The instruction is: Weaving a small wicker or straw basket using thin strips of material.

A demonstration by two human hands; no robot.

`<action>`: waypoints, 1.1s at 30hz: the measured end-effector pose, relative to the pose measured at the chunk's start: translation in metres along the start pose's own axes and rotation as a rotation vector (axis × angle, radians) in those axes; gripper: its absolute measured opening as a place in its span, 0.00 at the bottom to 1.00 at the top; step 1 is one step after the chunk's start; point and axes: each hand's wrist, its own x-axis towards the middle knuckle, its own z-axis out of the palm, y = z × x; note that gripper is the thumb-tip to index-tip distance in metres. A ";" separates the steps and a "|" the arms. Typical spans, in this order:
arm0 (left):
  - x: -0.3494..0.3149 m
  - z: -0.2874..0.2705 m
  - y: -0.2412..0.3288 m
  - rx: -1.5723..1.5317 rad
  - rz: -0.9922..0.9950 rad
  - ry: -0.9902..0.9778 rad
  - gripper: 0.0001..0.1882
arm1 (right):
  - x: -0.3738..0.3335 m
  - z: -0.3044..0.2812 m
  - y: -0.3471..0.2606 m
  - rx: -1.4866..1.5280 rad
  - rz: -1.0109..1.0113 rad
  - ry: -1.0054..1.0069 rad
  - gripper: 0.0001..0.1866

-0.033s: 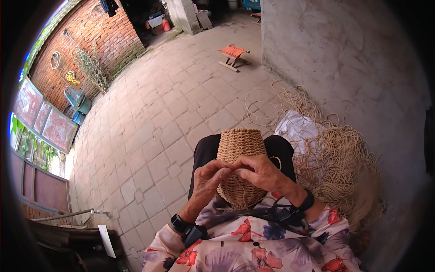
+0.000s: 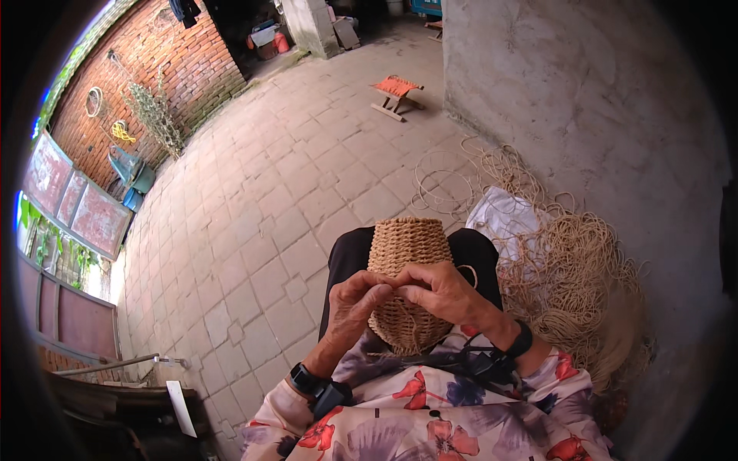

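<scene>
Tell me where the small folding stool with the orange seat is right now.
In the head view, the folding stool stands on the paved floor at upper centre, near the grey concrete wall, far beyond the woven basket on the lap.

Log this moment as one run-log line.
left hand: pinching strand at woven basket | right hand: pinching same spot | basket: on lap | cord pile: at right

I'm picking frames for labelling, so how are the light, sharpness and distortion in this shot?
Head view: soft, even daylight, no glare; left hand, right hand and woven basket are sharp; fisheye bends the brick wall and paving toward a black rim; faint shade under the orange stool.
</scene>
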 end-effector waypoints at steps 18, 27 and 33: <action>0.004 0.005 0.010 0.085 -0.208 -0.084 0.14 | -0.004 0.016 -0.001 0.130 0.072 0.183 0.04; -0.004 -0.001 0.010 0.023 -0.301 -0.098 0.13 | -0.009 0.025 -0.005 0.147 0.098 0.235 0.03; -0.008 0.003 0.013 0.213 -0.333 -0.065 0.11 | -0.010 0.019 0.001 0.419 0.224 0.330 0.05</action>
